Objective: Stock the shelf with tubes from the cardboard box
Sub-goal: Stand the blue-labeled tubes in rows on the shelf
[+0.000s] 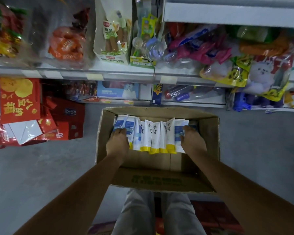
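- Across 10 to 2 o'clock of the view, the shelf (71, 72): pale metal tiers crowded with bright snack bags and cartons
- At centre, on the grey floor just below the shelf, the cardboard box (209, 133): flaps open, green print on the near flap at 6 o'clock
- Inside the box, toward its 12 o'clock wall, the tubes (154, 136): packed side by side in one row, white bodies, yellow caps pointing to 6 o'clock, black characters on the middle ones, blue labels on those at both ends
- At 9 o'clock of the row, the left hand (118, 141): fingers curled over the outermost blue-labelled tubes, gripping them
- At 3 o'clock of the row, the right hand (192, 141): fingers curled round the last tubes there, gripping them
- Row pressed between both hands, fingertips on the labelled halves, palms beside the caps; resting on the box bottom or lifted, impossible to tell
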Motion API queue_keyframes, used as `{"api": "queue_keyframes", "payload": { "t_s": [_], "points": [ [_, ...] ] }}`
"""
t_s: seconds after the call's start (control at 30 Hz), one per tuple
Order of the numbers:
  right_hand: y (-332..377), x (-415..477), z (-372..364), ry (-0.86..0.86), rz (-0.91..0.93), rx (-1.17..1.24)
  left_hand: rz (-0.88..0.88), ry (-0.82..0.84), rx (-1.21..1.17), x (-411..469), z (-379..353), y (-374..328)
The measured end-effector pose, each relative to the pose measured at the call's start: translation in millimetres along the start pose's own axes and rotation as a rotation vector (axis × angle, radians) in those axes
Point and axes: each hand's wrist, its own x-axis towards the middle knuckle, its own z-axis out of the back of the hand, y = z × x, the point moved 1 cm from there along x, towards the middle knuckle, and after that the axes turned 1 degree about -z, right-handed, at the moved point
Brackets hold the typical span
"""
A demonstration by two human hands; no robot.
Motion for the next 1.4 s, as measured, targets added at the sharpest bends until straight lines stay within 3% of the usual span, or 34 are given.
{"api": "queue_keyframes", "payload": {
  "t_s": [0.27, 0.57, 0.77, 1.03, 1.2, 1.4],
  "points": [
    [-9, 22, -11, -0.011, -0.054, 0.076, -0.027, -0.086, 0.031, 15, -7, -1],
    [-12, 41, -23, -0.009, -0.103, 0.062, 0.171, -0.084, -0.11, 35, -16, 1],
    [-9, 50, -26, 0.0, -0.151, 0.096, 0.168, -0.103, -0.044, 50, -27, 7],
    [-5, 54, -31, -0.006, -0.244, 0.281, 0.245, -0.14, -0.252, 47, -31, 4],
    [-3, 47, -31, 0.009, -0.221, 0.37, 0.429, -0.122, -0.413, 46, -31, -1],
    [-6, 41, -28, 0.045, -0.21, 0.401, 0.471, -0.072, -0.472, 47, -21, 0]
  ]
}}
